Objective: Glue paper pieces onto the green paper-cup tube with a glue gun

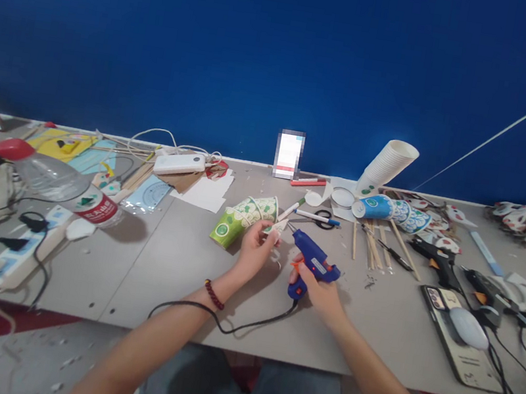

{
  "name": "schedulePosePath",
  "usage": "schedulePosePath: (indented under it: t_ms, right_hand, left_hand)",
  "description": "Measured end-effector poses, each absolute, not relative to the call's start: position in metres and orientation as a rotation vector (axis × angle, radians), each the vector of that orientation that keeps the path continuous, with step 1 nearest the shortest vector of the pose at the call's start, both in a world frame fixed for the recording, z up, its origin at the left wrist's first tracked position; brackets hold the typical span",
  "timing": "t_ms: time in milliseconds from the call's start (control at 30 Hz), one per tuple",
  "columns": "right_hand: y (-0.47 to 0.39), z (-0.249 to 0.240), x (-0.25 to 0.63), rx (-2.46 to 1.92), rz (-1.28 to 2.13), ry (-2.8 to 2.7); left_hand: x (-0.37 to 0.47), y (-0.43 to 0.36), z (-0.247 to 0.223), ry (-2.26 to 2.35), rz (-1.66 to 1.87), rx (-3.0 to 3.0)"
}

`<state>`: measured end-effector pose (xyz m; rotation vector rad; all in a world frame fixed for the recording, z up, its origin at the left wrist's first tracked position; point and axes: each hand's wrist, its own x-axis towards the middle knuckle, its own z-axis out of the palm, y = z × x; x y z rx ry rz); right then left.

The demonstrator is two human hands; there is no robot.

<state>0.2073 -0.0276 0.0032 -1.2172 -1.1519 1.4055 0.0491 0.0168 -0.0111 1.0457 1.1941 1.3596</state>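
My right hand [320, 294] grips a blue hot glue gun [314, 254], fingers wrapped round its handle by the orange trigger. Its nozzle points left, close to a small white cut paper piece [277, 228] pinched in my left hand [255, 250]; whether the two touch I cannot tell. Just behind my left hand, a green-and-white patterned stack of paper cups [225, 226] lies on its side. Markers [318, 218] and black-handled scissors [325, 219] lie beyond the nozzle. The gun's black cord [242, 331] loops over the table and across my left forearm.
At left are a plastic bottle [69, 188] and a power strip [29, 253]. Farther right lie blue paper cups [376, 207], wooden sticks [373, 249], more glue guns [437, 261] and a phone [453, 350] with a white mouse [468, 327] on it. A tall cup stack [382, 169] leans behind.
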Motion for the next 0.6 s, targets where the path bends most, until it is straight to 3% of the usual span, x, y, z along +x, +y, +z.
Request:
schedulePosePath:
  t_ms: [233,600]
  right_hand:
    - [-0.0336,0.0023,0.205,-1.22,1.429,-1.299]
    - [-0.0281,-0.0035,0.2121,-1.071,1.446,-1.051]
  left_hand:
    - [0.0492,0.0165,-0.0084,1.143,1.36,1.02]
    - [0.05,0.0164,-0.0079,1.193,1.339,1.023]
